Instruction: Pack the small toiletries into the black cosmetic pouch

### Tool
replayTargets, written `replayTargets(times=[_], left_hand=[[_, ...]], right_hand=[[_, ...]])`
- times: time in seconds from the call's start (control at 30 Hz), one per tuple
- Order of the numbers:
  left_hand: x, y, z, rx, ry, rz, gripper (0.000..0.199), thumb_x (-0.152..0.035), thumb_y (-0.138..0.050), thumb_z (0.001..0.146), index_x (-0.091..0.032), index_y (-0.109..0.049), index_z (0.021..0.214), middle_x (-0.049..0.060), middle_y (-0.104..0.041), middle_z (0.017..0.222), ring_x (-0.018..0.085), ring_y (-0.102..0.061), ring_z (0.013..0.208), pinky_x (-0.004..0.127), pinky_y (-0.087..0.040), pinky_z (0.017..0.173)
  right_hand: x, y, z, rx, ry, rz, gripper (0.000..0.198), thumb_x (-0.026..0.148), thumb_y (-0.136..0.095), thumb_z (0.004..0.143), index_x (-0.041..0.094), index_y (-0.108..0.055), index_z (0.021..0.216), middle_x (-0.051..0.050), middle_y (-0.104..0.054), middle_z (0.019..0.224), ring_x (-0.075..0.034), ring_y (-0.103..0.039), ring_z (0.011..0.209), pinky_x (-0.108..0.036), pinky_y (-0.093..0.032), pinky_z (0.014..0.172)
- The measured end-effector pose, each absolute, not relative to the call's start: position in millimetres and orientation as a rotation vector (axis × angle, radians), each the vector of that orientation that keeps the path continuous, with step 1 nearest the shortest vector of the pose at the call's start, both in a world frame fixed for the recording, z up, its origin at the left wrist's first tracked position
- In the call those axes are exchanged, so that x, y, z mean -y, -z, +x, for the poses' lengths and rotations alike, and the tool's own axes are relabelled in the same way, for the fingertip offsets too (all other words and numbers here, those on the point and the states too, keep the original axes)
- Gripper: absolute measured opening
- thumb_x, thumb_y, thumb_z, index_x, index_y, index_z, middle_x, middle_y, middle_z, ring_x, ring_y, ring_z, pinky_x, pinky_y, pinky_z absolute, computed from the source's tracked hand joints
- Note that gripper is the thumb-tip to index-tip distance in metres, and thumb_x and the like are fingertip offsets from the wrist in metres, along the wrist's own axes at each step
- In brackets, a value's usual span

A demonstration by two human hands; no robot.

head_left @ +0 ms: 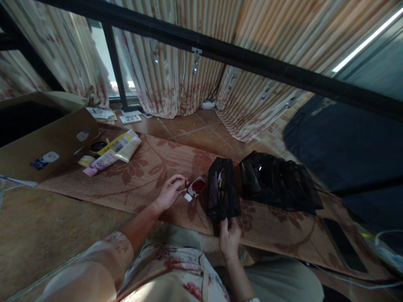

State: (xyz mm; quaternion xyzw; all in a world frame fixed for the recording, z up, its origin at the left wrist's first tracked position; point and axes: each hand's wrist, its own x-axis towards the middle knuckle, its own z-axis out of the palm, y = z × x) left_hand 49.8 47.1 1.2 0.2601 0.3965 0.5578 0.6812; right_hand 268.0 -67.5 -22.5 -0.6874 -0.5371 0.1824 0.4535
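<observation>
My left hand (pixel 170 192) is closed with its fingertips around a small dark rounded item (pixel 180 184), whose kind I cannot make out. Just right of it lies a small clear bottle with dark red contents (pixel 197 187) and a white cap, on the patterned runner (pixel 151 155). My right hand (pixel 229 239) grips the near edge of a black mesh pouch (pixel 231 188). Through the mesh a few small things show, one with a yellow part. Farther right, several more black mesh pouches (pixel 277 180) lie bunched together.
Tubes (pixel 110 153) and small containers lie on the runner's left, beside an open cardboard box (pixel 47 134). A dark flat phone-like slab (pixel 344 245) lies at the right end. A dark metal bar (pixel 220 46) crosses in front of the curtains (pixel 176 84). Papers (pixel 100 113) lie behind.
</observation>
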Motion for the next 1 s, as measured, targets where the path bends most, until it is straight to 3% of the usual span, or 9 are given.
replayTargets(times=[0.53,0.73,1.0], left_hand=[[-50.2,3.7,46.2,-0.844,-1.249,0.549,0.015,-0.032,-0.061,0.075,-0.017,-0.061,0.08,0.004,-0.064,0.09,0.017,-0.062,0.083,0.026,-0.05,0.066],[-50.8,4.4,45.7,-0.813,-1.259,0.512,0.016,-0.031,-0.056,0.076,-0.018,-0.063,0.082,0.006,-0.065,0.094,0.019,-0.062,0.087,0.027,-0.05,0.065],[-50.2,4.0,44.4,-0.788,-1.255,0.475,0.022,-0.027,-0.052,0.076,-0.016,-0.064,0.09,0.008,-0.067,0.099,0.021,-0.064,0.093,0.03,-0.051,0.072]], right_hand=[[67.9,22.5,268.1,1.324,-0.438,-1.701,0.042,0.044,-0.045,0.091,0.011,-0.068,0.101,-0.01,-0.068,0.079,-0.021,-0.059,0.072,-0.031,-0.047,0.07],[68.1,24.1,268.4,1.323,-0.461,-1.691,0.043,0.044,-0.045,0.091,0.011,-0.067,0.107,-0.014,-0.069,0.093,-0.024,-0.061,0.084,-0.033,-0.047,0.076],[67.6,24.5,268.6,1.318,-0.48,-1.682,0.042,0.044,-0.046,0.091,0.011,-0.067,0.106,-0.013,-0.069,0.092,-0.024,-0.061,0.086,-0.034,-0.046,0.08]])
